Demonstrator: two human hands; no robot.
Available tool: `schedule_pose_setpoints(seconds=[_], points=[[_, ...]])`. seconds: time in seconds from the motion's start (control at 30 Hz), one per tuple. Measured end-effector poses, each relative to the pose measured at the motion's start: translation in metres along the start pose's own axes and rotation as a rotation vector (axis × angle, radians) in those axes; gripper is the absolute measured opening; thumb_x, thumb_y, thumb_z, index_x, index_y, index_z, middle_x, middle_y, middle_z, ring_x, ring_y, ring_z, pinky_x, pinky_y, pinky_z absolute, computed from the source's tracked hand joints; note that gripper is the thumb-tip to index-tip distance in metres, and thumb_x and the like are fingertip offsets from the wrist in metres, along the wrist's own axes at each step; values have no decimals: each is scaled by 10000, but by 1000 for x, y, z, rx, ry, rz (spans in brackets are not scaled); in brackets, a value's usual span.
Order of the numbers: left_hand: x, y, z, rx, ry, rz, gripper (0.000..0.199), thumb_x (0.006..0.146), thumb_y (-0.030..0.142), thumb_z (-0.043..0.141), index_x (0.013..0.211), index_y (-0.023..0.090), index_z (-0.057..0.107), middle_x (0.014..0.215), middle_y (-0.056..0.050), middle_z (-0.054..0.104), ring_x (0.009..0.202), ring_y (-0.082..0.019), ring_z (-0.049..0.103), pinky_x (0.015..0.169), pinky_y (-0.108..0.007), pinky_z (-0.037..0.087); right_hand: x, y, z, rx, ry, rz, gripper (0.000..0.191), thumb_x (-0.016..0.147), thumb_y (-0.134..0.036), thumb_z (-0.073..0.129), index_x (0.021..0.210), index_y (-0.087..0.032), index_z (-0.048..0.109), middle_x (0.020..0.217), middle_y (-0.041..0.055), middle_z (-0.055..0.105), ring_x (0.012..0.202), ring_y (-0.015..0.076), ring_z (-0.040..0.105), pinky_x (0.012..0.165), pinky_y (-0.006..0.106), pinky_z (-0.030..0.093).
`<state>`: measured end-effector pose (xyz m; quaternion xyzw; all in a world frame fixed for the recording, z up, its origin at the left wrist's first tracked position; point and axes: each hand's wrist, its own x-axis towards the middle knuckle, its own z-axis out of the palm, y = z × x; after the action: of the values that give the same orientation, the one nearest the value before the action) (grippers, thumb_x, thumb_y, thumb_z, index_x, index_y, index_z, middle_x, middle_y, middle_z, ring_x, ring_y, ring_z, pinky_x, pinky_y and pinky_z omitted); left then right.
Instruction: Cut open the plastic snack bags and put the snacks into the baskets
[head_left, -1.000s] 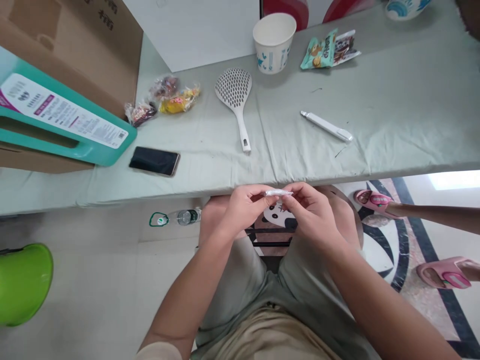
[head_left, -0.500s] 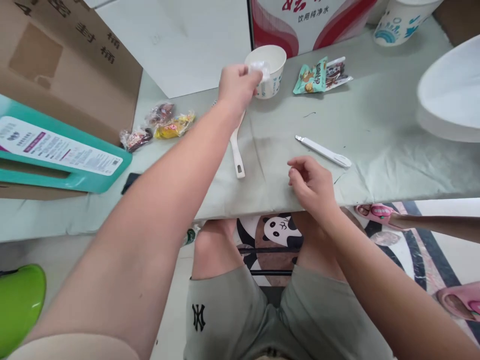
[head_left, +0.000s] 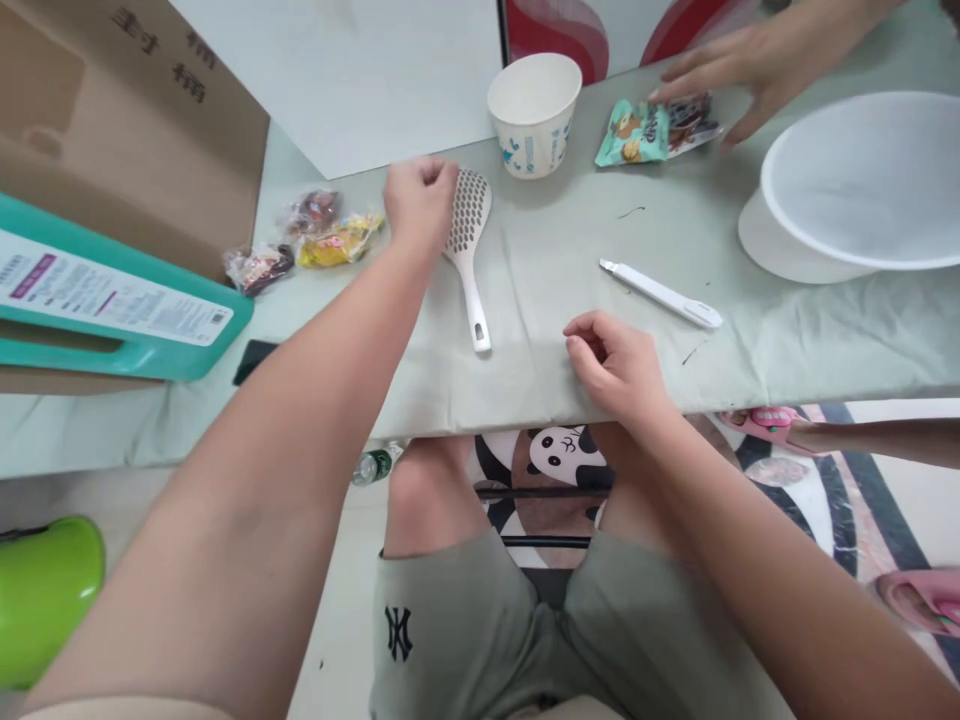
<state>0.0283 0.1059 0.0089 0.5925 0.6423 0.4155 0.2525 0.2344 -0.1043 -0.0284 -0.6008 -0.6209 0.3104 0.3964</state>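
My left hand (head_left: 421, 205) is slightly blurred and curled closed beside the perforated head of a white slotted spoon (head_left: 470, 225). Nothing shows sticking out of its fingers. Right of it stands a white paper cup (head_left: 534, 120) with blue print; the bottom inside is hidden. Near the table's front edge, my right hand (head_left: 619, 365) is loosely curled, with nothing seen in it. A white utility knife (head_left: 660, 293) lies beyond that hand. Wrapped snacks (head_left: 337, 242) lie left of my left hand. Another person's hand (head_left: 765, 70) reaches over a green snack packet (head_left: 634, 133) and a dark one.
A large white tub (head_left: 817, 235) stands at the right of the table. At left are a cardboard box (head_left: 172, 170) and a teal container (head_left: 195, 345), with a dark flat object (head_left: 253, 360) near it. A white box (head_left: 360, 80) stands behind. Below are a green bin (head_left: 49, 600) and a bottle (head_left: 373, 466).
My left hand has drawn back leftward from the cup, and the clear plastic piece it held is out of sight. Another person's hand has come in at upper right. My right hand stays nearly still.
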Motion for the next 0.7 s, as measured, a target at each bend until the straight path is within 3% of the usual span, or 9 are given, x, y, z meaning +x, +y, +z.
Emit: schedule_pose_setpoints(seconds=[0.13,0.27,0.33,0.4,0.5,0.57,0.63,0.7], points=[[-35,-38,-49,113,27,-23,200,891,251,739,723,176,660,669,34,510,745,-122,482,763,-305,362,-1,0,5,-90,18,-13,107,844,-291,552,828,-230,639,658,22,644,619,175,571,608,312,407],[-60,-65,-101,237,48,18,393,1013,337,597,650,207,519,656,24,372,779,-123,367,805,-315,315,-3,0,8,-169,27,-34,82,837,-270,569,792,-236,628,633,16,629,590,173,549,610,318,403],[-63,-74,-123,275,70,42,292,1021,290,569,742,209,536,756,15,431,873,-129,386,914,-310,317,-3,0,8,-202,36,-37,79,836,-257,570,781,-237,624,615,9,607,572,168,522,610,321,397],[-59,-83,-139,296,59,67,47,956,220,643,962,200,601,994,9,543,1035,-126,405,1079,-294,271,-4,-2,9,-230,49,-29,79,830,-247,567,773,-235,621,616,10,601,575,168,521,614,324,395],[-43,-97,-149,261,-51,93,478,810,197,777,1239,196,566,1334,23,540,1290,-137,340,1242,-294,137,-4,-4,10,-264,56,-10,80,818,-250,565,759,-233,616,615,12,600,580,170,528,615,324,393],[-30,-105,-148,144,-126,71,668,718,222,821,1321,219,533,1428,38,532,1440,-170,235,1305,-326,36,-4,-6,10,-278,46,-9,82,813,-254,566,747,-236,610,607,9,596,575,169,526,610,321,391],[-20,-109,-145,-54,-150,4,740,679,216,783,1364,267,506,1439,40,557,1540,-182,92,1334,-350,-83,-4,-7,10,-288,41,-5,86,806,-256,563,732,-240,604,590,-1,581,561,166,515,599,316,386],[-14,-109,-141,-234,-141,-77,718,677,126,679,1353,293,503,1420,30,579,1573,-136,-25,1303,-300,-223,-4,-6,10,-296,44,10,94,801,-270,555,726,-242,603,569,-9,559,543,162,500,589,317,378]])
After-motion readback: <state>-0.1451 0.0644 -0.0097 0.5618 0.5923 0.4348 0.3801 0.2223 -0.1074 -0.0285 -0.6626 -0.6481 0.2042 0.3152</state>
